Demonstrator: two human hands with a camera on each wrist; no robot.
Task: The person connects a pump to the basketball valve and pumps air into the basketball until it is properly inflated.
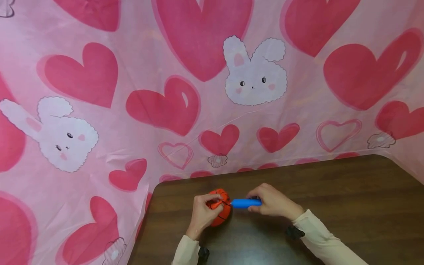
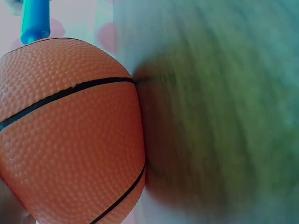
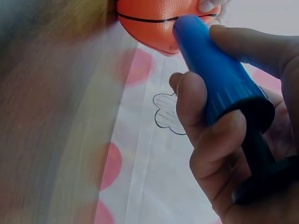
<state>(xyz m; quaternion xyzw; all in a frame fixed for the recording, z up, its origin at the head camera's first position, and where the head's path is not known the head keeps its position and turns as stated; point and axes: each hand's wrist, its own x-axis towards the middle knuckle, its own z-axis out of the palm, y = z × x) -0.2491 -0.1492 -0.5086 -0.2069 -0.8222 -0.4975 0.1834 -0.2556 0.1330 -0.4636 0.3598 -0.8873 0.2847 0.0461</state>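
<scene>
An orange toy basketball (image 1: 221, 220) with black lines sits on the table, partly slack and misshapen. My left hand (image 1: 201, 215) pinches a fold of its rubber skin from the left. From the right, my right hand (image 1: 274, 201) grips a blue hand pump (image 1: 244, 203), its tip right at the ball. The right wrist view shows fingers and thumb around the blue barrel (image 3: 212, 65), with the black plunger handle (image 3: 264, 179) near the palm. In the left wrist view the pebbled ball (image 2: 74, 149) fills the left side and hides most of the left hand.
The dark wooden table (image 1: 347, 206) extends to the right and toward the back. A pink cloth (image 1: 139, 66) with hearts and rabbit faces hangs behind it and on the left. Black wrist straps (image 1: 294, 232) sit at both cream sleeves.
</scene>
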